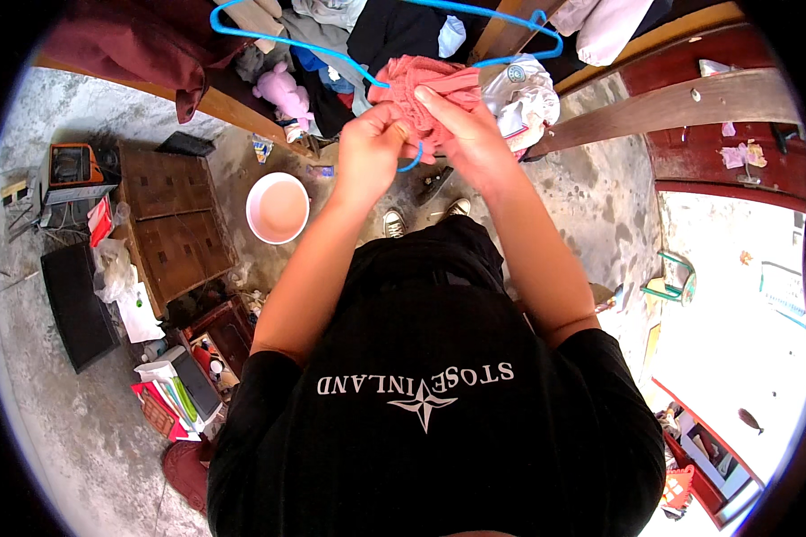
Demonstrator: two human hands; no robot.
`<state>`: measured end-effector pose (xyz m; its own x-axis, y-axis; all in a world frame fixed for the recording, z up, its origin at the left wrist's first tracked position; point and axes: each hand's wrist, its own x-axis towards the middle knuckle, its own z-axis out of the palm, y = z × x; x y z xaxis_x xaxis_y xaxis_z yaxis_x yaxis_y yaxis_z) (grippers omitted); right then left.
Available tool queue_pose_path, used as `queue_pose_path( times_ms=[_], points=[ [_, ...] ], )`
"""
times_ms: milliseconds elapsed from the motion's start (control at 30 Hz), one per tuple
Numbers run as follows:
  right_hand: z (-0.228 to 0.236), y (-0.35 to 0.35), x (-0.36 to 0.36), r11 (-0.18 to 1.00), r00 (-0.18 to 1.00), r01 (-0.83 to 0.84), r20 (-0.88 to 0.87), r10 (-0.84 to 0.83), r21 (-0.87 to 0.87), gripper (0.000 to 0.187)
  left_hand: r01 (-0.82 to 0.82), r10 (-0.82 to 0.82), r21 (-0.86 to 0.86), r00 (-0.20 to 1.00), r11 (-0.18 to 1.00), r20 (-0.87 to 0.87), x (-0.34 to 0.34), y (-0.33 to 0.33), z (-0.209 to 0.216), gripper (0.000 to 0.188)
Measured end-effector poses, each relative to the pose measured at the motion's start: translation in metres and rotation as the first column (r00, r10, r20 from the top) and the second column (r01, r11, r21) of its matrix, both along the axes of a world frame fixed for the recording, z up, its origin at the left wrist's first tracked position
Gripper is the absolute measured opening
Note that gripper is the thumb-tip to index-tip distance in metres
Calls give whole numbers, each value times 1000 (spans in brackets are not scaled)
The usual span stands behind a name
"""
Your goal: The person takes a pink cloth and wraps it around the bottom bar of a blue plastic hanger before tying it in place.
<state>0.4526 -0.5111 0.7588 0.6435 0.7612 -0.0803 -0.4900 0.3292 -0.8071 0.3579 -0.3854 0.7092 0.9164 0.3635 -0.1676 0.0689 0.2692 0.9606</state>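
A coral-pink knitted garment point(434, 80) is bunched up between my two hands at the top middle. It sits around the middle of a blue clothes hanger point(322, 51), whose arms stick out on both sides; its hook curves out below the cloth. My left hand point(373, 141) is closed, its fingers pinching the lower left edge of the garment beside the hook. On the other side, my right hand point(468, 134) grips the cloth with the thumb laid across its front. The fingers behind the cloth are hidden.
Piled clothes and a pink plush toy point(284, 92) lie beyond my hands, within a wooden frame point(672, 109). A white bucket point(278, 208) of cloudy liquid stands on the concrete floor to the left. Farther left is a brown wooden cabinet point(175, 224); a green stool point(676, 279) stands right.
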Motion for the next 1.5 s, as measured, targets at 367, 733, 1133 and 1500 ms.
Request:
queue_pose_path(
  times_ms=[367,733,1133,1500],
  points=[
    [-6,-24,52,929,927,369,-76,-367,16,15,-28,27,-131,1000,991,-13,-29,4,0,16],
    [-8,9,2,994,997,-5,72,13,-112,34,-35,34,-46,999,998,-26,-3,5,6,14],
    [-8,-17,32,952,960,270,-35,-278,-144,32,6,-6,-128,1000,992,3,-16,3,3,17],
    [-17,7,13,981,986,166,3,-166,-100,32,7,-4,-131,1000,991,21,-11,5,4,16]
  ],
)
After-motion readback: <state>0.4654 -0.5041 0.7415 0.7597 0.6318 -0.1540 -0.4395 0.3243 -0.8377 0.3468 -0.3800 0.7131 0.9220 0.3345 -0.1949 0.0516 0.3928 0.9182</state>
